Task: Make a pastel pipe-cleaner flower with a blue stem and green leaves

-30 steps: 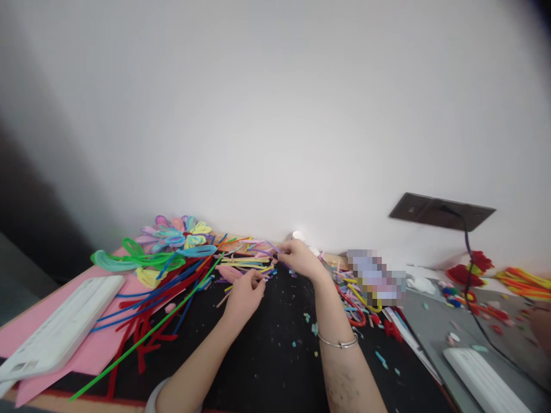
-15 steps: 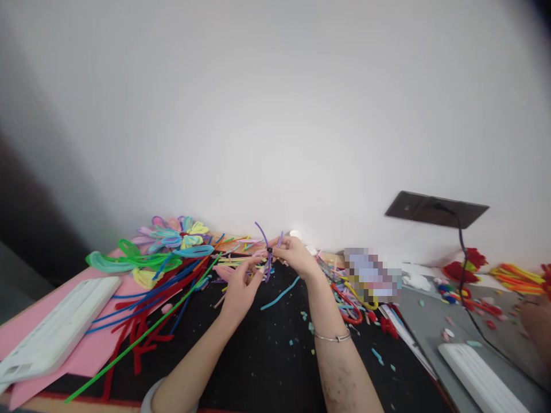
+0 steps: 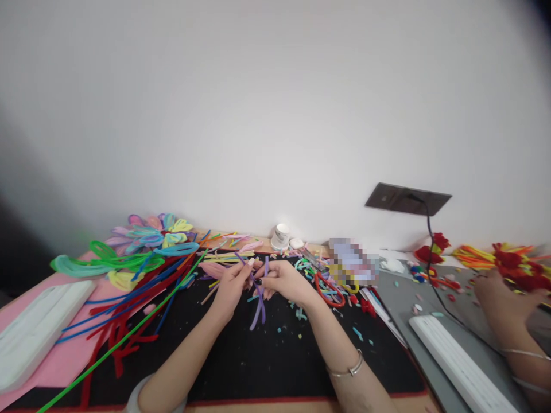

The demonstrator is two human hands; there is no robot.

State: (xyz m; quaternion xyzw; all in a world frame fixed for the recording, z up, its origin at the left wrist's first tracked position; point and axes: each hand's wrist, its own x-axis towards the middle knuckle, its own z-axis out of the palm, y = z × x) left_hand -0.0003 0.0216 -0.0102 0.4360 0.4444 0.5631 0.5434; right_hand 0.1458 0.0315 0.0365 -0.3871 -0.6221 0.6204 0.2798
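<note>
The left hand (image 3: 229,292) and the right hand (image 3: 284,284) worked close together over the black mat (image 3: 241,367), and the fingers of both were pressed together, pinching the purple stems (image 3: 260,301) between them. One purple end rose between the two sets of fingers, while two longer ends hung just below the fingertips, crossing and spreading toward the mat. A metal bangle (image 3: 345,370) sat on the right wrist, down and to the right of the fingers

Just left of the left fingers lay a pink looped piece (image 3: 214,270), with pale cut stems beside it. Farther left of them were the blue stems (image 3: 99,301) and a many-coloured looped flower (image 3: 161,232). Beyond the fingers, near the wall, a white cup (image 3: 280,237) stood upside down on the bench (image 3: 206,408). To the right of the right fingers, near the forearm, were a red loop (image 3: 329,293) and small coloured scraps (image 3: 300,314). Well apart from these fingers, at far right, another person's hand (image 3: 501,298) was near red and yellow fuzzy pieces (image 3: 516,264); its grip could not be made out
</note>
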